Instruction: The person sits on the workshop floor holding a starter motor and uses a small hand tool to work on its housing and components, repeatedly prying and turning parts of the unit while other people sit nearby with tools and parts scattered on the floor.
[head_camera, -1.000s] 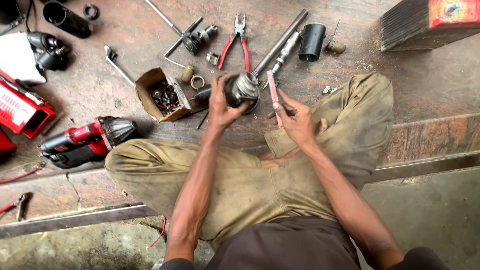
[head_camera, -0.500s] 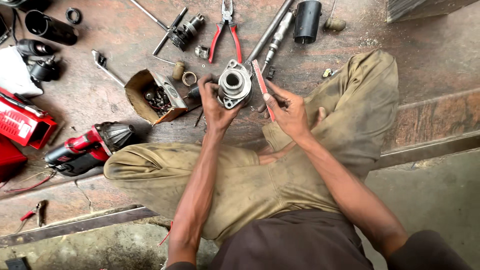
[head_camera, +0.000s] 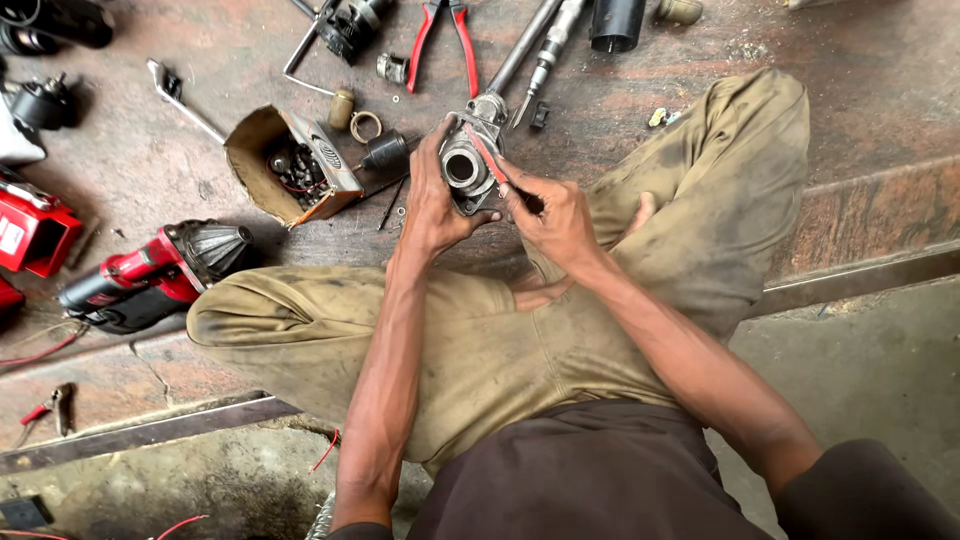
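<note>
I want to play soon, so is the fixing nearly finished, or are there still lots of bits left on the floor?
Not nearly. Already apart: loose parts lie about, such as the black cylinder and brass ring. In hand: the left hand holds a grey metal housing, while the right hand works a red-handled tool at it. Left, probably: those bits, the box of small parts and the red power tool.

1. Metal housing (head_camera: 463, 168): grey, dark round centre.
2. Screwdriver (head_camera: 487, 160): red handle.
3. Pliers (head_camera: 445, 40): red grips.
4. Power drill (head_camera: 150, 275): red and black.
5. Cardboard box (head_camera: 290, 165): brown.
6. Trousers (head_camera: 500, 340): stained olive-khaki.
</note>
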